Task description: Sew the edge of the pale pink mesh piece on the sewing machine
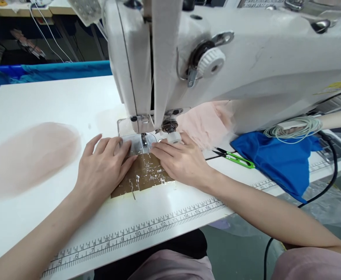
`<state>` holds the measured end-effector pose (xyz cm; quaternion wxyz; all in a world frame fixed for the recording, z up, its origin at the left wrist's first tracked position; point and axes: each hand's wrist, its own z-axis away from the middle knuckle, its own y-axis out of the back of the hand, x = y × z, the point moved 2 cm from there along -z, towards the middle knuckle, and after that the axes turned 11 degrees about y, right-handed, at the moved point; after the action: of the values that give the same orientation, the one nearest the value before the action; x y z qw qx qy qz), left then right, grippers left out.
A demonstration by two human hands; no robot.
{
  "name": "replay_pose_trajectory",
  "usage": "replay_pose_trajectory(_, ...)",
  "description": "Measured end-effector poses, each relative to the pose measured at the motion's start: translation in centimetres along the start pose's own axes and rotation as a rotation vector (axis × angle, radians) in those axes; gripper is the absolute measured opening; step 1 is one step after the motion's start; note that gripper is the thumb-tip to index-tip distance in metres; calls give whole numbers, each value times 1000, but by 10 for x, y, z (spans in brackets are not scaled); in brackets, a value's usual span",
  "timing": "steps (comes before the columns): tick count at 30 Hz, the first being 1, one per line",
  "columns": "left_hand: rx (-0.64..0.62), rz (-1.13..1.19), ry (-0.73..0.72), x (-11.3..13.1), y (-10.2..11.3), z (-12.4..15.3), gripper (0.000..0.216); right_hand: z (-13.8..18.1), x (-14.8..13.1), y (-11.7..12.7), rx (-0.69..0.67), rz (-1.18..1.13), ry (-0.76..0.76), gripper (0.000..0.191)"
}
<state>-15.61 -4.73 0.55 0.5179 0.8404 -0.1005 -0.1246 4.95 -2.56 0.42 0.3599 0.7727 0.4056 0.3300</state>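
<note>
My left hand lies flat on the white table, fingers stretched toward the presser foot of the white sewing machine. My right hand lies flat on the other side, fingertips pointing at the needle. Both press on a thin, nearly see-through piece under the foot; I cannot make out its edges. Beneath the hands a brown taped patch covers the table.
A sheer pink fabric piece lies at left. More pink fabric is bunched behind the needle. Green thread snips, blue cloth, a coiled cord and a black cable sit at right. A ruler strip runs along the front edge.
</note>
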Motion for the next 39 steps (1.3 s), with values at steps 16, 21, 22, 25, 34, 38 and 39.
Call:
replay_pose_trajectory(16, -153, 127, 106, 10, 17, 14, 29, 3, -1, 3, 128, -774, 88, 36)
replay_pose_trajectory(21, -262, 290, 252, 7, 14, 14, 24, 3, 4, 1, 145, -838, -69, 33)
replay_pose_trajectory(22, -279, 317, 274, 6, 15, 13, 24, 3, 4, 2, 152, -831, -84, 32)
replay_pose_trajectory(25, -330, 357, 330, 4, 17, 14, 26, 3, 4, 3, 164, -805, -116, 30)
replay_pose_trajectory(34, -350, 651, 368, 3, 20, 14, 16, -15, 0, 16, 9, -880, -295, 25)
replay_pose_trajectory(38, -322, 726, 401, 3, 24, 13, 16, -30, -16, 49, -40, -1141, -364, 17)
replay_pose_trajectory(39, -316, 734, 410, 2, 25, 13, 16, -32, -22, 62, -22, -1251, -338, 15)
